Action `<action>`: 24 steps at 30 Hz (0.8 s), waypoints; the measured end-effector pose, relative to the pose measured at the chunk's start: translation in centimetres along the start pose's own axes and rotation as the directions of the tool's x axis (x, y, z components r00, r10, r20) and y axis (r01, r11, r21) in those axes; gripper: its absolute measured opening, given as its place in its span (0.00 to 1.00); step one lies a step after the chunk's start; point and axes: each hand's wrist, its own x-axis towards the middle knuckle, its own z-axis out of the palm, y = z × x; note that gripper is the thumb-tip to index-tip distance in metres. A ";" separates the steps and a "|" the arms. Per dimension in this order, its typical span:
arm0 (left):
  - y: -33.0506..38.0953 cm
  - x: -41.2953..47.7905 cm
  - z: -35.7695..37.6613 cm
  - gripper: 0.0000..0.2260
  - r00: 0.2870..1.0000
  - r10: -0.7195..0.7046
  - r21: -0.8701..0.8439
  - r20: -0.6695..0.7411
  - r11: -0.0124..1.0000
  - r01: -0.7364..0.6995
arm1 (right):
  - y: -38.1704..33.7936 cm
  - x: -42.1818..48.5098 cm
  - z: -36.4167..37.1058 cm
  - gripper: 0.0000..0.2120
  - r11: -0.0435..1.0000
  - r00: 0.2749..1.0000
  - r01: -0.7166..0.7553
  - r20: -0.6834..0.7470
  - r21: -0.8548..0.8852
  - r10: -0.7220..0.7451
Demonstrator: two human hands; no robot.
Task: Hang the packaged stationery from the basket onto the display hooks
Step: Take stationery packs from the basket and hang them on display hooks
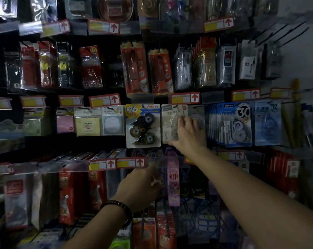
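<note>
The card of correction tapes marked 96 (143, 125) hangs in the middle row of a dim wall of display hooks. Just right of that card, edge nearly touching edge, hangs a pale packet (170, 123), and the right hand (188, 134) grips it: the fingers curl over the packet's right side and the thumb lies under its lower corner. Further right of the card, beyond the hand, hang blue packs marked 30 (239, 123). To the left of the card is a run of sticky note pads (88, 123). Below the card runs a clear price rail (130, 163) with yellow tags and red arrows. The left hand (139, 187) reaches up to that rail from beneath, its back to the camera and its fingers hidden against the plastic, so I cannot tell whether it grips anything. It wears a dark bead bracelet (119, 206) at the wrist. Down and to the right of the card, under the right forearm, a blue wire basket (200, 218) shows; its contents are too dark to make out.
</note>
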 end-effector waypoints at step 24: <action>-6.0 -34.1 27.4 0.09 0.613 -0.196 -0.033 0.766 0.939 0.341 | -0.1 -58.4 16.8 0.04 0.708 0.421 -0.634 0.907 0.313 -0.023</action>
